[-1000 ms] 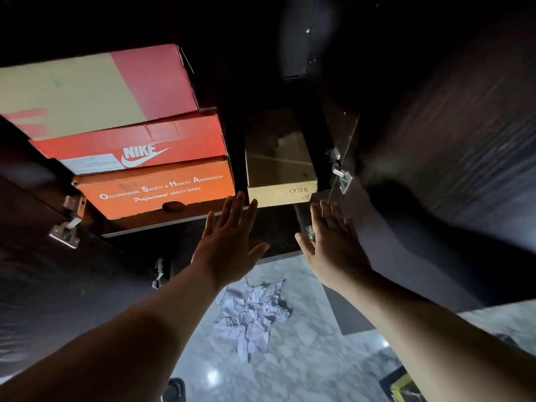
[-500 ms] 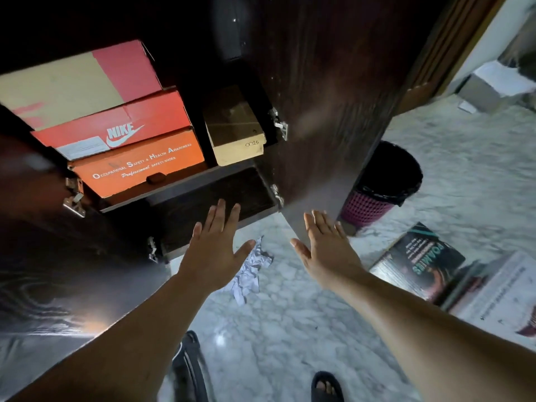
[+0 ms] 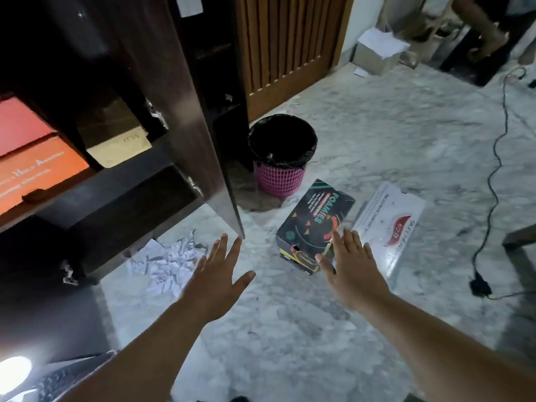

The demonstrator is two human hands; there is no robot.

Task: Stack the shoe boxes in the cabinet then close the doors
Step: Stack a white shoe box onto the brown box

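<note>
The right hand (image 3: 352, 266) is spread flat, fingers straight, grasping nothing, and hovers over the near end of the black FOAMIES shoe box (image 3: 314, 226) on the marble floor (image 3: 406, 134). The left hand (image 3: 219, 275) is likewise released and splayed, its fingertips just below the bottom corner of the open cabinet door (image 3: 185, 120). Just beyond the black box lies a white shoe box (image 3: 390, 219), flat on the floor beside it. Both boxes are not yet in the cabinet, where an orange shoe box (image 3: 34, 172), a red one (image 3: 20, 123) above it and a tan box (image 3: 119, 146) to their right already sit on the shelf.

The likely next move is a two-handed lift of the black box. Risks: the door's low corner hangs right by the left hand and could catch the box or knuckles on the way up; a one-end grip could let the lid gape; the crumpled paper (image 3: 165, 262) and the pink waste bin (image 3: 281, 156) crowd the footing near the cabinet.
</note>
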